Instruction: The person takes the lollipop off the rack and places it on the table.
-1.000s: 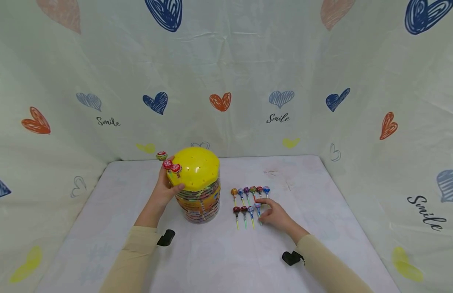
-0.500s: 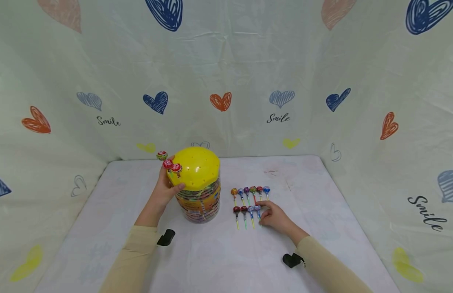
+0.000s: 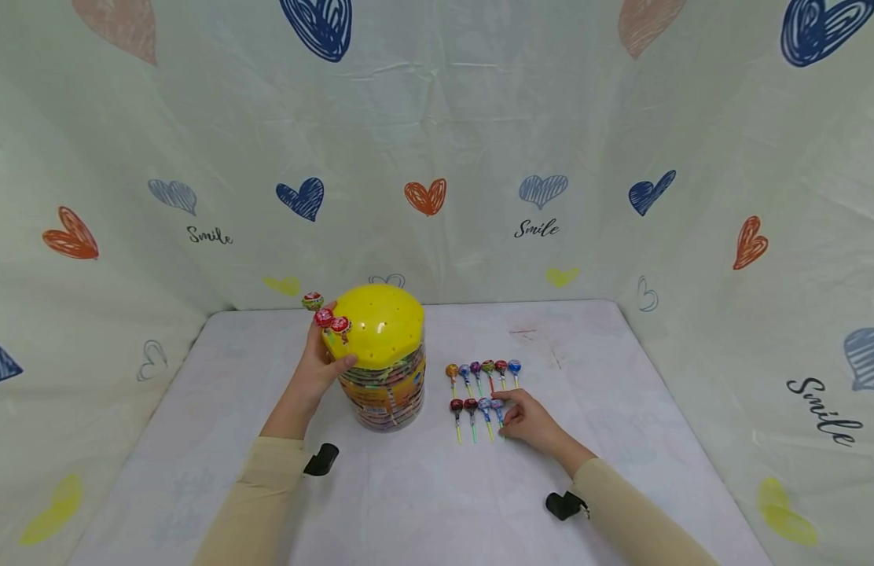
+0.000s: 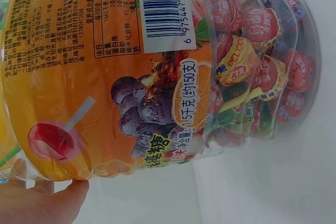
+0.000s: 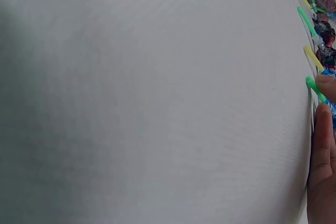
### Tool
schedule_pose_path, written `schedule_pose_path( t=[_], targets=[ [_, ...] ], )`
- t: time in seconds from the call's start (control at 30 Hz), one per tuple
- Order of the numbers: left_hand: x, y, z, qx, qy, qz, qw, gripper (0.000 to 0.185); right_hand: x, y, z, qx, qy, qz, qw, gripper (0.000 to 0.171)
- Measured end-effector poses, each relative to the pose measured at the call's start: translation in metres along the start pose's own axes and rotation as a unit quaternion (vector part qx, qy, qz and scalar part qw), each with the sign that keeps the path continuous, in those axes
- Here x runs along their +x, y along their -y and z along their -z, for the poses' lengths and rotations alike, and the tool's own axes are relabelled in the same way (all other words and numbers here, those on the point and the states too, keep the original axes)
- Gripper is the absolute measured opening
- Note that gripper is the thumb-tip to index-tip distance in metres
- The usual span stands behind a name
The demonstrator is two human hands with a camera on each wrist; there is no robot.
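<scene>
On the left of the table stands a clear jar (image 3: pixel 383 401) of wrapped lollipops with a yellow domed lid (image 3: pixel 383 322). My left hand (image 3: pixel 317 373) grips it at the lid's left side, thumb at the front edge. In the left wrist view, fingertips touch the orange-labelled wall of the jar (image 4: pixel 105 77). To the right, my right hand (image 3: pixel 534 418) pinches a blue-wrapped lollipop (image 3: pixel 497 406) at the right end of the front row. Its green stick (image 5: pixel 314 87) shows between thumb and finger in the right wrist view. Beside it lies another blue lollipop (image 3: pixel 485 406).
Several lollipops form a back row, from an orange one (image 3: pixel 452 369) to a blue one (image 3: pixel 515 366). Two dark red lollipops (image 3: pixel 456 406) start the front row. Three lollipops (image 3: pixel 324 317) stick out at the lid's left side. A heart-printed curtain (image 3: pixel 437 118) hangs behind the table (image 3: pixel 423 503).
My right hand has drawn the end lollipop slightly toward me, bringing its head level with its neighbour's. My left hand and the jar stay where they were.
</scene>
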State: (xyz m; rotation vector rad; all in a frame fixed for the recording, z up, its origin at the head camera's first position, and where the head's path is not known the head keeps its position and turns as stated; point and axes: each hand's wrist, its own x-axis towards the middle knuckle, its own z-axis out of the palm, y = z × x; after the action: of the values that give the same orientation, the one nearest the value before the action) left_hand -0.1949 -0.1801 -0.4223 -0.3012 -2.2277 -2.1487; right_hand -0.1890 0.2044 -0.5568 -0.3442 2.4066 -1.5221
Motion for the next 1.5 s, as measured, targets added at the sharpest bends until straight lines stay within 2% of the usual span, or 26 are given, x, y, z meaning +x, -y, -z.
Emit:
schedule_pose_path(
  t=[0.27,0.57,0.8,0.87,1.03,1.17,1.3,1.5],
  targets=[
    [-0.001,-0.001,0.0,0.0,-0.002,0.001,1.0,0.08,-0.011,0.029,0.001,0.008,0.005,0.001,1.0,0.063],
    [-0.001,-0.001,-0.001,0.0,0.0,-0.005,1.0,0.08,-0.002,0.009,0.005,-0.01,-0.011,-0.012,1.0,0.067],
    [-0.002,0.0,0.0,0.007,-0.002,-0.002,1.0,0.079,0.004,0.021,0.013,-0.004,-0.033,-0.017,0.999,0.066],
    [-0.002,0.001,0.0,0.01,-0.001,-0.004,0.9999,0.079,0.007,0.028,0.016,-0.002,-0.038,-0.007,0.999,0.066],
    [-0.001,0.001,0.001,0.012,0.002,-0.007,0.9999,0.08,0.013,0.053,0.019,0.021,-0.036,0.051,0.998,0.063],
    [-0.001,0.001,0.001,0.016,0.002,-0.004,0.9999,0.082,0.017,0.079,0.02,0.047,-0.032,0.088,0.994,0.06],
    [-0.001,0.0,0.0,0.019,0.0,0.004,0.9998,0.083,0.02,0.106,0.018,0.048,-0.037,0.115,0.991,0.057],
    [0.0,0.002,0.001,0.018,-0.003,0.0,0.9998,0.082,0.025,0.148,0.012,0.049,-0.041,0.179,0.982,0.053]
  ],
)
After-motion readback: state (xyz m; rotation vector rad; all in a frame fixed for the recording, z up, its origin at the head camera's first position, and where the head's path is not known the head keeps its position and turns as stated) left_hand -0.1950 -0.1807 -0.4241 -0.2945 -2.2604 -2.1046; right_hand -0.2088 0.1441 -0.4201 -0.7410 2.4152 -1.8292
